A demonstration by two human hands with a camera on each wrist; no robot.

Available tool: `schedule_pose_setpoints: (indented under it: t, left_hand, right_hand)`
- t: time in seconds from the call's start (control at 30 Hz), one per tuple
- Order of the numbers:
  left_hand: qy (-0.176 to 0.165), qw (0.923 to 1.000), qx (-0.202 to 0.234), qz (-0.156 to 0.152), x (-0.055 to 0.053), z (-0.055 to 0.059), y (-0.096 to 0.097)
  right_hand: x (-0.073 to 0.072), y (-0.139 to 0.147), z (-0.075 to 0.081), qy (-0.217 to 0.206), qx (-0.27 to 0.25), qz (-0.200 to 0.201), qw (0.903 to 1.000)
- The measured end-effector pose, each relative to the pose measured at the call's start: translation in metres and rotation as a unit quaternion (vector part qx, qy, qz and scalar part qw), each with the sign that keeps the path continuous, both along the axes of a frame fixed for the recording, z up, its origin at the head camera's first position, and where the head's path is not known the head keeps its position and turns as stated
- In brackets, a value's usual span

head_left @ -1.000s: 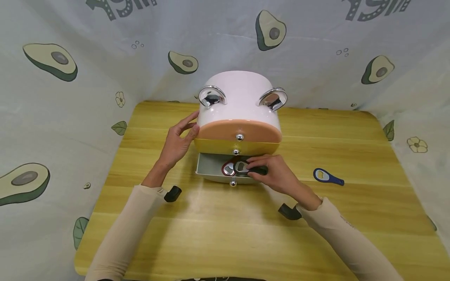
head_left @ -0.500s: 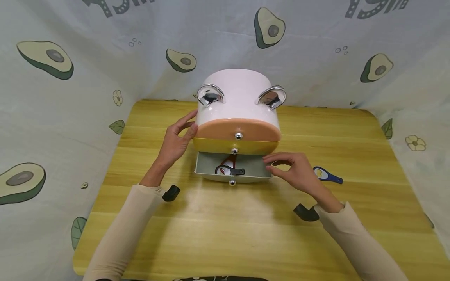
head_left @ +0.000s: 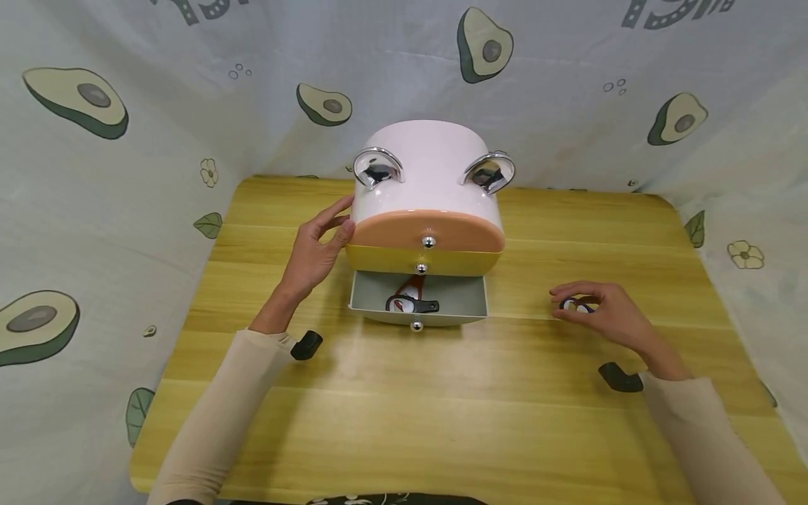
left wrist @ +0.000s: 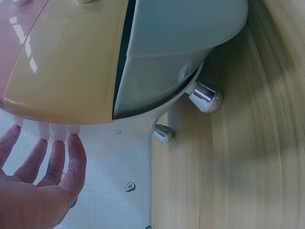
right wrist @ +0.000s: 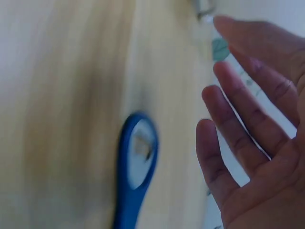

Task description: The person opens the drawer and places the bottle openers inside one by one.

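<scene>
A white, frog-like drawer box (head_left: 423, 158) stands on the table, its grey-green bottom drawer (head_left: 459, 294) pulled out. Inside that drawer a black bottle opener (head_left: 427, 306) lies partly over a red bottle opener (head_left: 416, 282). My left hand (head_left: 312, 254) rests its fingertips against the box's left side; the left wrist view shows those fingers (left wrist: 76, 160) nearly straight. Over at the right, my right hand (head_left: 611, 314) is above a blue bottle opener (right wrist: 126, 205), which it partly hides in the head view. The right wrist view shows its fingers spread, apart from the opener.
The wooden table (head_left: 404, 421) runs up to an avocado-print cloth (head_left: 568, 105) at the back and sides. Two chrome eye-shaped pieces (head_left: 379, 168) stick up from the box. A chrome knob (head_left: 416, 325) sits on the open drawer's front.
The black opener has left my right hand and lies in the drawer. My right hand has moved right, from the drawer to the blue opener. My left hand stays against the box.
</scene>
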State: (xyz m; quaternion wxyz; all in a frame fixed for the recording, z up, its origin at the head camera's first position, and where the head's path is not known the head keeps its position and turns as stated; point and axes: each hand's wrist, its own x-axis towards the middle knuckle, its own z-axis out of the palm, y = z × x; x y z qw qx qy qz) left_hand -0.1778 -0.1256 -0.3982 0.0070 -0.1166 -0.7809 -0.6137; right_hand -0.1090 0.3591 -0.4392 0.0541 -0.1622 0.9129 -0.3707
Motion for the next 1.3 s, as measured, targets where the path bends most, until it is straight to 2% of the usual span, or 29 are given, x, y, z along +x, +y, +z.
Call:
schedule_pose_setpoints:
  t: [0.33, 0.57, 0.7, 1.0, 1.3]
  left_hand:
    - [-0.004, 1.0000, -0.003, 0.003, 0.001, 0.002, 0.000]
    - [-0.001, 1.0000, -0.003, 0.003, 0.001, 0.001, 0.000]
    - [0.000, 1.0000, 0.000, 0.001, 0.001, 0.000, 0.000]
    - [-0.001, 1.0000, 0.000, 0.003, 0.001, 0.000, -0.001]
    - [0.004, 1.0000, 0.001, 0.000, 0.000, -0.001, -0.001]
  right_hand:
    - [-0.004, 0.039, -0.025, 0.019, 0.028, 0.022, 0.9992]
    - [-0.007, 0.044, -0.037, 0.018, 0.017, 0.035, 0.9991]
    - [-0.007, 0.043, -0.040, 0.039, 0.026, 0.035, 0.9983]
    - [-0.005, 0.032, -0.034, 0.074, 0.055, 0.034, 0.9951]
    - [-0.005, -0.002, -0.014, 0.122, 0.060, 0.044, 0.9897]
